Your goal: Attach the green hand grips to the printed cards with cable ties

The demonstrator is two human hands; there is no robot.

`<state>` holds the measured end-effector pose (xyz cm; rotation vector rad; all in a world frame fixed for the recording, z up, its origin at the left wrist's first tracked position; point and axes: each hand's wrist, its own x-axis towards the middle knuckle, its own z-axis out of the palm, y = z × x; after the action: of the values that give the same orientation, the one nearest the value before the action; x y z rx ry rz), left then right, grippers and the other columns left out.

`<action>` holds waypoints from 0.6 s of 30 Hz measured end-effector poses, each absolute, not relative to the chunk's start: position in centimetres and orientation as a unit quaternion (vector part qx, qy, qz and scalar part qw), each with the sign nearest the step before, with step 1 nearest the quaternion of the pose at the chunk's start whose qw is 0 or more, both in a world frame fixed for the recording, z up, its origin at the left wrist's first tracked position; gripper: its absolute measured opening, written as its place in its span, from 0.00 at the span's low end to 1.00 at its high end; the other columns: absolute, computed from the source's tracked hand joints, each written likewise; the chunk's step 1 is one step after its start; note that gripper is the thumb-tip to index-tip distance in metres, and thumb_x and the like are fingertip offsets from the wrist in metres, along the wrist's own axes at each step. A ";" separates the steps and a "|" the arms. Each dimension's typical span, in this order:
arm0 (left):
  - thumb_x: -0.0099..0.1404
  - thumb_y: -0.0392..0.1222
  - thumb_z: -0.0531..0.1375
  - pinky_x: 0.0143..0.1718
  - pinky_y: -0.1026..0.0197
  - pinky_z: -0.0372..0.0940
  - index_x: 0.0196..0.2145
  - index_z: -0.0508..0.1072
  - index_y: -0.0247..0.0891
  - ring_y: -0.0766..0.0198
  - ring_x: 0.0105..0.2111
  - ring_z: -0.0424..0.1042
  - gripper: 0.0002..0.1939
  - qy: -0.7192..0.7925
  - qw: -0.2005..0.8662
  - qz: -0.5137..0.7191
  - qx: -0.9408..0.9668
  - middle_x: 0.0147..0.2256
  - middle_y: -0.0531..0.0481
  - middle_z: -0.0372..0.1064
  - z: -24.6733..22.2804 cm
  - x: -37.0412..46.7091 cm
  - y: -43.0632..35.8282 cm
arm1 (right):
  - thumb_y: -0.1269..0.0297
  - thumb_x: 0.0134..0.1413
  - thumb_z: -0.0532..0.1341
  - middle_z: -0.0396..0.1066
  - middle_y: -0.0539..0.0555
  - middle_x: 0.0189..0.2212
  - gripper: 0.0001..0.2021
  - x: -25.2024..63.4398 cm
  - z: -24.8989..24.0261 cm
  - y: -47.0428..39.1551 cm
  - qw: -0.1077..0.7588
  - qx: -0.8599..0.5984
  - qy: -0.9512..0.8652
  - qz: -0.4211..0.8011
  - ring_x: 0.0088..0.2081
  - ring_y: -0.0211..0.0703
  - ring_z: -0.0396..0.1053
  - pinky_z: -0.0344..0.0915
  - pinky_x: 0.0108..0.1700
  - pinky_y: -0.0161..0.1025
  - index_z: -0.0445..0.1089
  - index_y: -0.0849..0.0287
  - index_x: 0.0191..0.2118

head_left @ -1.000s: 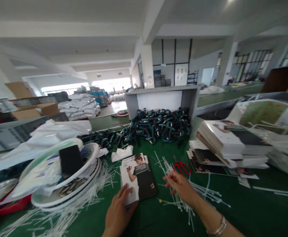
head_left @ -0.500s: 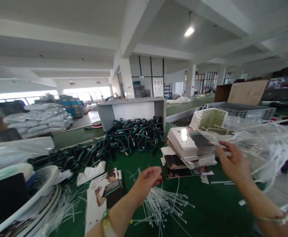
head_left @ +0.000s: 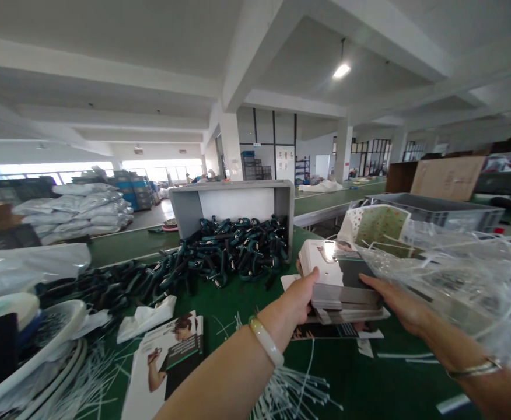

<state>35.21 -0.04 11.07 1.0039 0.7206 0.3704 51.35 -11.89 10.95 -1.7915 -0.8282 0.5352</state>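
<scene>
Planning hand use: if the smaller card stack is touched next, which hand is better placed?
Left, probably. The left hand is on the left side of the large card stack, nearer the smaller card stack; the right hand, on the large one's right, would likely have to cross the left forearm.

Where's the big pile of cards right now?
In the head camera view, the big pile of cards is right of centre, between the left hand and right hand, beside the grey bin.
</scene>
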 end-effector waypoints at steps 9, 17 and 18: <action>0.51 0.41 0.62 0.30 0.57 0.66 0.46 0.67 0.34 0.60 0.26 0.70 0.23 0.310 0.815 0.236 0.428 0.29 0.47 0.71 11.8 33.2 -2.2 | 0.48 0.31 0.59 0.68 0.59 0.50 0.19 49.1 9.3 -13.6 0.612 -0.713 -0.280 0.199 0.55 0.59 0.60 0.57 0.56 0.52 0.74 0.55 0.29; 0.42 0.35 0.63 0.30 0.60 0.62 0.45 0.64 0.34 0.61 0.30 0.70 0.29 0.216 0.829 0.357 0.373 0.33 0.46 0.70 11.9 30.9 -4.1 | 0.47 0.29 0.64 0.62 0.54 0.56 0.23 46.0 8.4 -16.3 0.671 -0.689 -0.208 0.180 0.55 0.60 0.60 0.61 0.54 0.48 0.75 0.53 0.34; 0.41 0.34 0.63 0.31 0.60 0.63 0.45 0.64 0.34 0.60 0.31 0.70 0.29 0.194 0.835 0.369 0.360 0.35 0.46 0.70 11.9 30.0 -4.5 | 0.47 0.30 0.65 0.61 0.54 0.56 0.23 45.3 8.5 -16.7 0.673 -0.682 -0.223 0.179 0.54 0.60 0.61 0.64 0.52 0.46 0.75 0.53 0.37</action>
<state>30.05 -4.50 11.93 0.7617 0.4110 0.7816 45.25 -16.68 8.51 -1.5365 -0.5014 0.4027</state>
